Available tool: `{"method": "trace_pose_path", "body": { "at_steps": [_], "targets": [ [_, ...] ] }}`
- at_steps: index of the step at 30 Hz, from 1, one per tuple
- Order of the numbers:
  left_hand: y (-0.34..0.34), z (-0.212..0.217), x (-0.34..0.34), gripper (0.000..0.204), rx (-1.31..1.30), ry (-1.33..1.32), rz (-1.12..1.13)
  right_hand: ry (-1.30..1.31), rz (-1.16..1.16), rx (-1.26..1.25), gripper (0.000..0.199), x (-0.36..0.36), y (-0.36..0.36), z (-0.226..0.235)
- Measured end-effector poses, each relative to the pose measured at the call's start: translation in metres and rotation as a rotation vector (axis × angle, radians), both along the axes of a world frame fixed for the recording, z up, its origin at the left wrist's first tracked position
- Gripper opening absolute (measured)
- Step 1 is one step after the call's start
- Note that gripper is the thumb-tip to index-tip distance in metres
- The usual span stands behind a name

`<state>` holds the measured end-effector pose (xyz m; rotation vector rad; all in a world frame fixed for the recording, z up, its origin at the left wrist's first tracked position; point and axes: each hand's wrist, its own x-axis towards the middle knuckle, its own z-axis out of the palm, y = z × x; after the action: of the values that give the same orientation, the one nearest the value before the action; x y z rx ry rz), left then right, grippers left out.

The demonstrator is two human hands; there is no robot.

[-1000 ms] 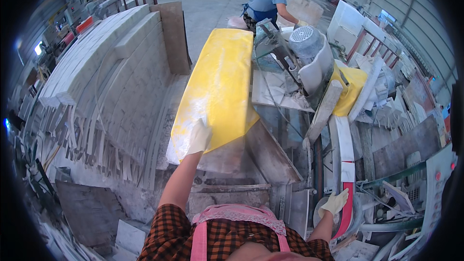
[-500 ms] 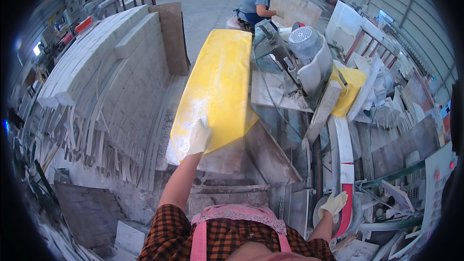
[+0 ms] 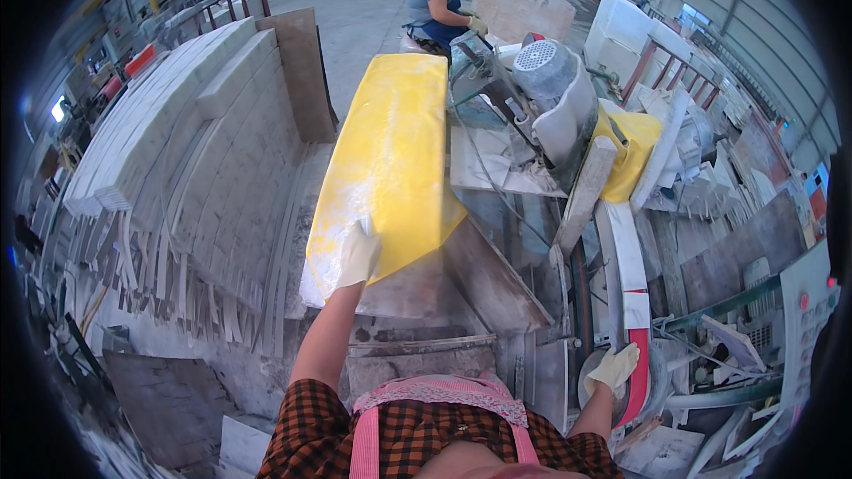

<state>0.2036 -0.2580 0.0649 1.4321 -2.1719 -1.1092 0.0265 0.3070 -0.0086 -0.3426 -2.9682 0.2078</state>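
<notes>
My left hand, in a white glove, rests flat on the near end of a long yellow slab dusted with white powder, lying on a grey machine bed. My right hand, also gloved, grips a round handwheel with a red and white curved guard low on the machine's right side. A stone saw head with a grey motor and yellow cover stands just right of the slab.
Stacks of pale cut stone strips fill the left. A brown board leans behind them. A person in a blue apron works beyond the slab's far end. A control panel sits at far right.
The view has tipped slightly. My hands keep their places on the slab and the wheel. The person at the back has shifted a little leftward.
</notes>
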Motion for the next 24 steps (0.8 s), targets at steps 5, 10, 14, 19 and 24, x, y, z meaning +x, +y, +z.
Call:
{"method": "trace_pose_path", "body": {
  "at_steps": [5,10,14,19,24],
  "targets": [
    [-0.002,-0.005,0.000,0.067,-0.034,-0.021,-0.004,0.005,0.003,0.018,0.066,-0.003,0.009,-0.009],
    [-0.003,-0.007,-0.001,0.065,-0.050,-0.027,-0.001,0.014,0.001,0.022,0.061,-0.002,0.014,-0.016],
    [-0.007,-0.013,-0.001,0.065,-0.029,-0.004,-0.019,0.022,-0.014,0.038,0.061,-0.002,0.017,-0.021],
    [-0.015,-0.028,-0.003,0.064,-0.057,0.014,-0.018,-0.002,-0.045,0.039,0.063,-0.002,0.017,-0.019],
    [-0.015,-0.030,-0.002,0.058,-0.093,0.047,0.022,0.011,-0.043,0.012,0.061,0.005,0.015,-0.016]
  ]
}}
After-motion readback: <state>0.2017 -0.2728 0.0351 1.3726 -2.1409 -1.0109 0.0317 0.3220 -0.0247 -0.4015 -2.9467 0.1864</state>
